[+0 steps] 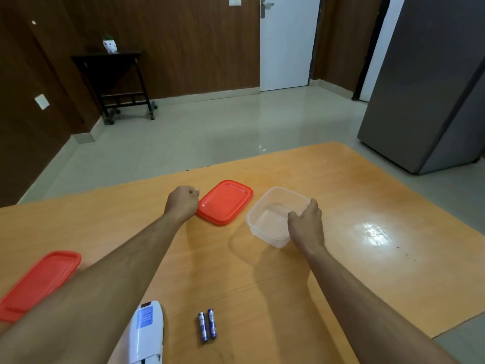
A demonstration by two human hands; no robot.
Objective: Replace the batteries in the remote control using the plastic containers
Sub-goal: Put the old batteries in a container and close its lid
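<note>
The right hand (pixel 305 224) is gripping the clear tub's (pixel 273 219) near rim; the left hand (pixel 182 203) is fisted, touching the red lid (pixel 225 202). Tugging carelessly could be tipping the tub off the desk (pixel 367 258).

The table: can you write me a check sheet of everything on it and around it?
Surface: orange wooden table, glare patch at right.
Job's things: clear container, open and empty; red lid beside it; second red lid; white remote; two batteries side by side.
Clutter: nothing seen.
Hands: left hand fisted at the lid's edge; right hand holds the container's rim.
Cables: nothing seen.
Surroundings: grey fridge, white door, dark side table.
</note>
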